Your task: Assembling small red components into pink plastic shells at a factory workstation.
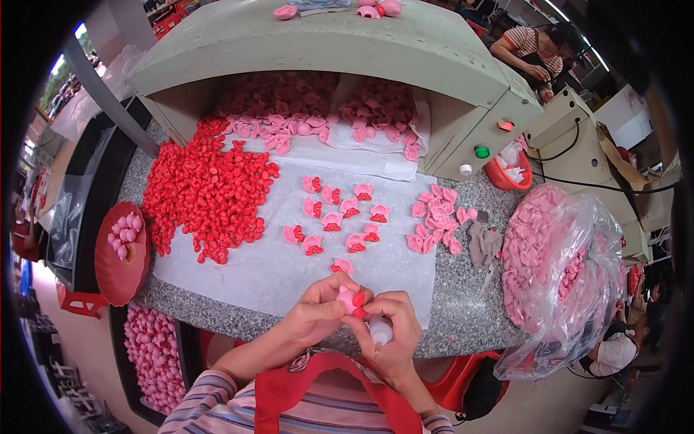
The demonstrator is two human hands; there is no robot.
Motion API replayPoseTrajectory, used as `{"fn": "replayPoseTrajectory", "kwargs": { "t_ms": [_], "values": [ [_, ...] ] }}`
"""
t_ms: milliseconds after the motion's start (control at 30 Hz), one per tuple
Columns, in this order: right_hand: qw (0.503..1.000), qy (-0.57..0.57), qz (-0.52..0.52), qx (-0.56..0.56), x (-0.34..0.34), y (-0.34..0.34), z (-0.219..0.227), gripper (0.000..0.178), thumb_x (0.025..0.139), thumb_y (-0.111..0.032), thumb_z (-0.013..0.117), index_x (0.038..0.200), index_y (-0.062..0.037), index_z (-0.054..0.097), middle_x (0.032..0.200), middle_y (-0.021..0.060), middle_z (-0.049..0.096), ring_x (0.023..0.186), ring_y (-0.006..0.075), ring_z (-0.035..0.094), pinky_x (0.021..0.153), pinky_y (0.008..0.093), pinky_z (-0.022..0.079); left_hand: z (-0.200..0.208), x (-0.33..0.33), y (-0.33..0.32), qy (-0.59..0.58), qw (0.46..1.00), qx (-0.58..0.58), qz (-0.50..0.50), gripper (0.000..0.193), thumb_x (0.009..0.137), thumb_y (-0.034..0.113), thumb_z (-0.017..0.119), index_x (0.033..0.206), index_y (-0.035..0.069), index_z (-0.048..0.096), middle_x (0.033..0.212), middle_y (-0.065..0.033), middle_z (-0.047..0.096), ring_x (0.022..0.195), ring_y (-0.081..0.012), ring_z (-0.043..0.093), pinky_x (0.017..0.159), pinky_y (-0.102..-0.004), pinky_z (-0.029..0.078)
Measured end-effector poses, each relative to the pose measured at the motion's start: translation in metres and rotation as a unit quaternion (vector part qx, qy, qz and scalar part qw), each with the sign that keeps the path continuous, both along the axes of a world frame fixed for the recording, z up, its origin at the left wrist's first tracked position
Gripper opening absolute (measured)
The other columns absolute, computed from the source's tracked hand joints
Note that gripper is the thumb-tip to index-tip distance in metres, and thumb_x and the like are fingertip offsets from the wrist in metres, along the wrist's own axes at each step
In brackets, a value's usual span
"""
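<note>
Close to my body, over the table's near edge, my left hand [316, 309] is closed on a small pink plastic piece [347, 296]. A red bow-shaped part [358, 304] sits against that piece, and fingers of my right hand [396, 322] touch it. My right hand is also wrapped round a small whitish squeeze bottle [380, 331], partly hidden by the palm. Just beyond my hands, several joined pink-and-red pieces [332, 222] lie spread on white paper [289, 267]. The nearest one [343, 266] lies right past my fingertips.
A heap of red parts [206, 195] lies left, with loose pink pieces [436, 220] right. Ahead stands a metal housing [325, 43] with pink pieces inside. A pink bowl [108, 267], an orange basket [499, 177] and a clear bag [578, 289] flank the work area.
</note>
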State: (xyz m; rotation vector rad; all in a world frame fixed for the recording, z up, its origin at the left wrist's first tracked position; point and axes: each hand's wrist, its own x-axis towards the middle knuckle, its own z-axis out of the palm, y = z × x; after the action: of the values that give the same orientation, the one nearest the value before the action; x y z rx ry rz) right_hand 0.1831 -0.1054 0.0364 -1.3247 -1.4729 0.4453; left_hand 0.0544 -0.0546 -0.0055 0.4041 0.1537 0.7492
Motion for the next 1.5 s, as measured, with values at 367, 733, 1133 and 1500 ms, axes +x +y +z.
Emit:
{"fn": "replayPoseTrajectory", "kwargs": {
  "t_ms": [367,733,1133,1500],
  "values": [
    [0.999,-0.027,0.000,0.043,-0.003,-0.004,0.000,0.034,0.059,-0.003,0.078,0.082,-0.0042,0.054,0.076,0.0082,0.054,0.058,0.0159,0.055,0.049,0.0247,0.045,-0.021,0.000,0.003,-0.111,0.986,-0.076,-0.101,0.037,0.077,0.027,0.065,0.103,0.005,0.050,0.101,-0.0088,0.051,0.095,-0.0204,0.049,0.084,-0.0349,0.038],
    [0.998,-0.038,-0.027,0.037,-0.001,-0.002,0.001,0.031,0.061,-0.001,0.075,0.087,-0.0029,0.059,0.078,0.0084,0.055,0.062,0.0167,0.055,0.051,0.0253,0.045,-0.008,0.005,0.000,-0.132,0.980,-0.126,-0.081,0.045,0.082,0.018,0.060,0.123,0.008,0.044,0.114,-0.0093,0.051,0.105,-0.0207,0.049,0.093,-0.0390,0.034],
    [0.997,0.045,0.038,-0.047,0.007,0.001,0.015,0.030,0.062,-0.001,0.075,0.088,-0.0042,0.062,0.080,0.0072,0.054,0.068,0.0154,0.055,0.056,0.0243,0.045,0.008,-0.014,0.007,0.114,0.986,0.123,0.024,0.033,0.074,0.003,0.066,0.105,0.002,0.053,0.105,-0.0140,0.051,0.101,-0.0215,0.051,0.086,-0.0337,0.043],
    [0.998,0.046,0.036,-0.037,0.009,-0.001,0.010,0.027,0.062,0.000,0.075,0.086,-0.0040,0.063,0.081,0.0074,0.053,0.069,0.0154,0.055,0.058,0.0240,0.045,0.010,-0.013,0.007,0.133,0.978,0.156,0.035,0.033,0.074,0.004,0.067,0.104,0.001,0.054,0.108,-0.0163,0.052,0.102,-0.0227,0.052,0.086,-0.0347,0.044]
  ]
}}
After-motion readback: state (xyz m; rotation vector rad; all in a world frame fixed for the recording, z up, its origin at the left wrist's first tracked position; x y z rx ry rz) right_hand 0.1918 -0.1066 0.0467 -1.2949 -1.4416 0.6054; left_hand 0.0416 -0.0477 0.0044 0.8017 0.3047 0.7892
